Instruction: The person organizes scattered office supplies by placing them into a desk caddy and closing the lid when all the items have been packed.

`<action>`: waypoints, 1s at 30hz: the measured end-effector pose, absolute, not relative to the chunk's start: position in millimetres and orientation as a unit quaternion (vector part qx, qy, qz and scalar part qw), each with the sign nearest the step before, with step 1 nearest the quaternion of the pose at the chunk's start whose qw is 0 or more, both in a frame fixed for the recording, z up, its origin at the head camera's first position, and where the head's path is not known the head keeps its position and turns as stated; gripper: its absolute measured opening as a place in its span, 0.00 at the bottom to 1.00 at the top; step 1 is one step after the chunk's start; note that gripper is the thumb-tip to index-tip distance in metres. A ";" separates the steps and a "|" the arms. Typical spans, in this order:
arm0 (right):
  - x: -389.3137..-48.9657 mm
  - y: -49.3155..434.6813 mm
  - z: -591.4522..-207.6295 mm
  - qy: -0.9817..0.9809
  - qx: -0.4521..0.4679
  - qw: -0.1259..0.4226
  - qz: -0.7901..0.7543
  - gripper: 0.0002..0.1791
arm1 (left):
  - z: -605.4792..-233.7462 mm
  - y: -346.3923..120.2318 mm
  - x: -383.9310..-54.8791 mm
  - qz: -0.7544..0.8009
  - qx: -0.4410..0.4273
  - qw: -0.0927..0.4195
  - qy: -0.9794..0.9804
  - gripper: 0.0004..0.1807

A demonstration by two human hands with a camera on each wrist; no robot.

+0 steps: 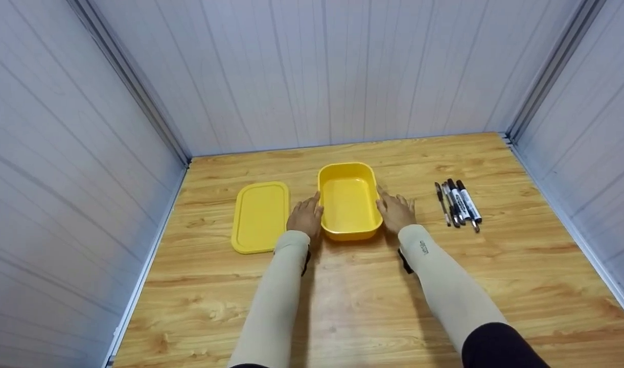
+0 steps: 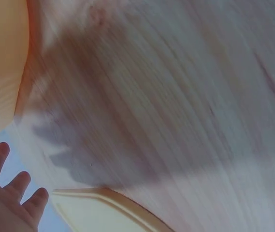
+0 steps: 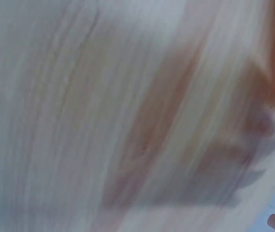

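Yellow plastic box [image 1: 348, 202] stands on wood-grain table [image 1: 352, 306], between left hand [image 1: 305, 217] and right hand [image 1: 397, 213]. Both hands at its side walls, fingers loosely extended, gripping nothing. Yellow lid [image 1: 261, 217] lies left of left hand. Head view alone shows pens and markers [image 1: 460, 204]; left wrist view shows spread fingertips, lid edge; right wrist view, two fingertips, shadow.
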State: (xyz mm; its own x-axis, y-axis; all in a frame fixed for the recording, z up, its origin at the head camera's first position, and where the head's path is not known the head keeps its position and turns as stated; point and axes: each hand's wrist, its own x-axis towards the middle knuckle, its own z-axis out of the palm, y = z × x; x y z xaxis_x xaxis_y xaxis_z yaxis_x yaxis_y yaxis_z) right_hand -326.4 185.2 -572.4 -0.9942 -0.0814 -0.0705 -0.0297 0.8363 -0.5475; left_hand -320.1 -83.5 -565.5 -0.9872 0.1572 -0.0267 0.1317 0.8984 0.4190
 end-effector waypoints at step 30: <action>-329.6 182.5 -569.7 0.957 -0.021 0.026 -0.289 0.28 | -562.7 -62.4 -352.0 0.397 -0.024 -0.127 0.909 0.01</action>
